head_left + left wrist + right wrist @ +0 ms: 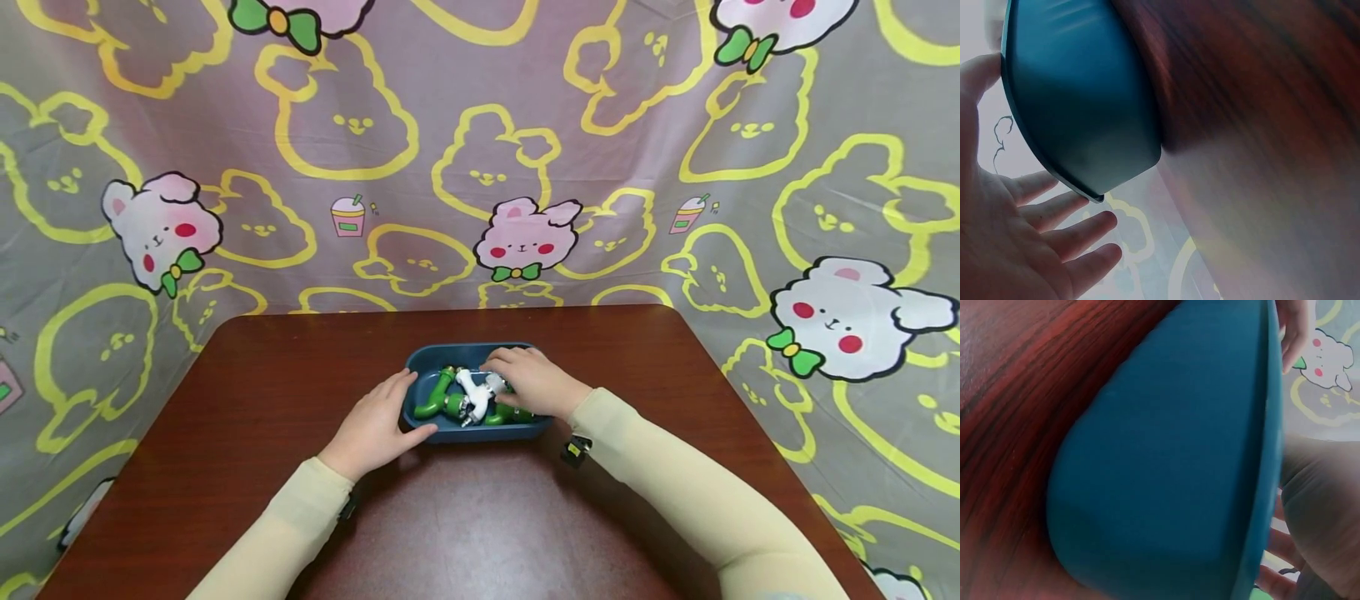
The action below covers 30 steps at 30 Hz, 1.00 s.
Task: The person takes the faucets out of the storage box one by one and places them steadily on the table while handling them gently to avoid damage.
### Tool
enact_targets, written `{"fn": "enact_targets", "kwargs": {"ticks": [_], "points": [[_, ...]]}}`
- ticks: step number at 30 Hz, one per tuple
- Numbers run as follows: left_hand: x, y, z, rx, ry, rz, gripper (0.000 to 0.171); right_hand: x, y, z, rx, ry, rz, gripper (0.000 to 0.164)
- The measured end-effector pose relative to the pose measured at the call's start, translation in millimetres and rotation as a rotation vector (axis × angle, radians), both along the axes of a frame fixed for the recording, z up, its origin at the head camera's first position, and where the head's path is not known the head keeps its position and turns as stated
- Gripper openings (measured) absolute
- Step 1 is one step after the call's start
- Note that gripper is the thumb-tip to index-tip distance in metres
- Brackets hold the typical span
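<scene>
A blue oval tray [450, 435] on the table holds several green and white pipe-shaped pieces with metal ends. Among them lie a bent green piece [433, 402] on the left and a white branched piece [476, 395] in the middle. My left hand [375, 423] is at the tray's left end, its fingers spread along the rim; the left wrist view shows the thumb at the rim. Over the tray's right side, my right hand [538, 385] reaches in, thumb and fingers around the white piece's grey end. Whether they grip it is hidden. The palm covers other green parts.
The tray stands on a dark reddish-brown wooden table [300, 358], towards its far edge. A grey cloth [420, 192] with yellow outlines and cartoon rabbits hangs behind the table and along both sides.
</scene>
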<state>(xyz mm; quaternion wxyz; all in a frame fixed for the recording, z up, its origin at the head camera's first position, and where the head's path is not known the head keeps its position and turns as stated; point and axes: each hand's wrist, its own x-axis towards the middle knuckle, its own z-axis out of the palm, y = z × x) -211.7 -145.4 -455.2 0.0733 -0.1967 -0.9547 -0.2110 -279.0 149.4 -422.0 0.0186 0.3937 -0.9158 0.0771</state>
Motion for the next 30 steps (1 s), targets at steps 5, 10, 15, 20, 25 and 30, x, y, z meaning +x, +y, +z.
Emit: {"fn": "enact_targets", "kwargs": {"ticks": [5, 10, 15, 20, 25, 30], "points": [[0.2, 0, -0.1, 0.003, 0.000, -0.001, 0.095, -2.5, -1, -1.2, 0.020, -0.003, 0.003, 0.054], [0.3, 0, -0.5, 0.003, -0.006, 0.000, 0.096, -5.6, -1, -2.0, 0.033, -0.027, 0.004, 0.051], [0.4, 0, -0.8, 0.001, -0.001, -0.002, 0.096, -10.4, -2, -5.8, 0.049, -0.045, -0.003, 0.048], [0.9, 0, 0.0, -0.001, -0.002, -0.001, 0.096, -13.4, -2, -9.6, 0.071, -0.040, -0.001, 0.045], [1.0, -1, 0.0, -0.009, -0.002, -0.002, 0.096, -14.5, -2, -10.6, 0.074, -0.056, 0.005, 0.044], [1.4, -1, 0.0, -0.008, -0.001, -0.001, 0.096, -17.6, -3, -13.7, 0.085, -0.080, -0.013, 0.043]]}}
